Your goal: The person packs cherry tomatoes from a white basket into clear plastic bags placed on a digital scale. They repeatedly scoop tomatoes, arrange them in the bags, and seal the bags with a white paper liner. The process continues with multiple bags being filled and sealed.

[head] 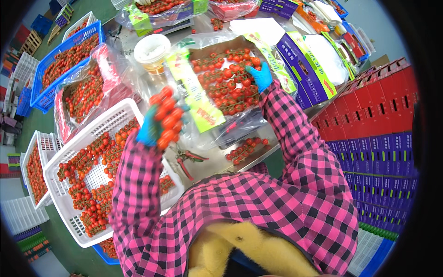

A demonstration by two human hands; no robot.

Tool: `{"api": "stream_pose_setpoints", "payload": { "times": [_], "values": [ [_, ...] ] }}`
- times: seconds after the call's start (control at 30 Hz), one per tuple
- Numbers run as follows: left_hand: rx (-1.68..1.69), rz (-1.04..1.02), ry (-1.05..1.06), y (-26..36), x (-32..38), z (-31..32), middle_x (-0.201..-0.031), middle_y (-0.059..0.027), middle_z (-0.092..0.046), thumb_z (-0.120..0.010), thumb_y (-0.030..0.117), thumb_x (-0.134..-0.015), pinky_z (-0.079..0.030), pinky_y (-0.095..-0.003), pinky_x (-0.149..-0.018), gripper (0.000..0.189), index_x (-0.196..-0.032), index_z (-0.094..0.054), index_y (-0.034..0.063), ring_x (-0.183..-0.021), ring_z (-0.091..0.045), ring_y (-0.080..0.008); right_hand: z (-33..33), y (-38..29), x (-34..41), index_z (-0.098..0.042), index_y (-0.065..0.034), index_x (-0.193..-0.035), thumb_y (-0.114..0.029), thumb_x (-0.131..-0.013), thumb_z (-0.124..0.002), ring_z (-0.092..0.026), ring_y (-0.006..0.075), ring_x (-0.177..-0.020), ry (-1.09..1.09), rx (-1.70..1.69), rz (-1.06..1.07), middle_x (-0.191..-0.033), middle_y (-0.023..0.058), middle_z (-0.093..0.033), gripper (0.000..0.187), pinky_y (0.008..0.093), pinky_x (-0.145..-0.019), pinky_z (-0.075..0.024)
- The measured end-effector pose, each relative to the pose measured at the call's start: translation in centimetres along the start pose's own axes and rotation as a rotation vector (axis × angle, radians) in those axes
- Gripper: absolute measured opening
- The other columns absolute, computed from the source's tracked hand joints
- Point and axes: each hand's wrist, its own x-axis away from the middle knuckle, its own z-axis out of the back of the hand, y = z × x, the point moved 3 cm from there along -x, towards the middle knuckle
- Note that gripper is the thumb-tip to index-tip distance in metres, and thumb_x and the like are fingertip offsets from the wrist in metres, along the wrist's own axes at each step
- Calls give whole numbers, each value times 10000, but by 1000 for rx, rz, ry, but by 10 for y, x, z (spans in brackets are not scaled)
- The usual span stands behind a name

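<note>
My left hand, in a blue glove, holds up a cluster of cherry tomatoes, slightly blurred, above the metal table's near left part. In a matching glove, my right hand touches tomatoes at the right side of an open carton with lime-green flaps. Rows of vine tomatoes lie in that plastic-lined carton. Red-handled pruning shears rest on the table below it, beside a loose tomato cluster. Whether my right fingers grip a tomato cannot be told.
A white crate of tomato clusters stands at left, with a red carton and blue crate behind. A white tub stands beyond my left hand. Purple cartons lie right; stacked red boxes rise farther right.
</note>
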Motion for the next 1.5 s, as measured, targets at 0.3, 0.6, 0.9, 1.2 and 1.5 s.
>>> {"api": "stream_pose_setpoints", "payload": {
  "times": [0.3,0.6,0.9,1.2,1.5],
  "values": [
    [-2243,381,40,-93,-207,-9,-1118,-208,-464,-590,406,-630,-349,-413,-879,789,-1258,-280,41,-1022,-457,-340,54,-11,-70,-304,-141,-1263,-334,-760,-518,-321,338,-1155,-596,1250,888,-1269,190,-304,580,443,-944,-277],
    [-2299,-505,828,-139,-139,-2,-1005,-168,-488,-449,467,-760,-370,-482,-775,452,-1101,-467,171,-919,-468,-350,33,34,-1,-214,-233,-1313,-365,-799,-450,-241,340,-1212,-868,1574,702,-1341,127,-222,581,542,-947,-198],
    [-1065,-158,831,-62,166,69,-917,-102,-573,-576,110,-678,-450,-369,-726,268,-946,-584,108,-870,-537,-272,-44,5,79,-362,-34,-1234,-61,-810,-473,-358,201,-1164,-777,698,681,-1251,123,-390,439,318,-953,-284],
    [-2074,573,1196,138,520,218,-1032,-164,-510,-615,208,-668,-429,-387,-797,470,-1094,-460,86,-927,-504,-328,-352,115,389,-549,-61,-995,-129,-768,-499,-553,238,-873,-1744,635,393,-973,126,-557,242,327,-755,-444],
    [-2145,874,565,81,462,221,-798,-137,-572,-529,181,-698,-464,-404,-641,170,-829,-579,86,-773,-560,-311,-492,186,492,-482,-139,-1036,-111,-696,-537,-475,280,-955,-1821,1064,1332,-1071,92,-450,345,366,-740,-453]
  ]
}}
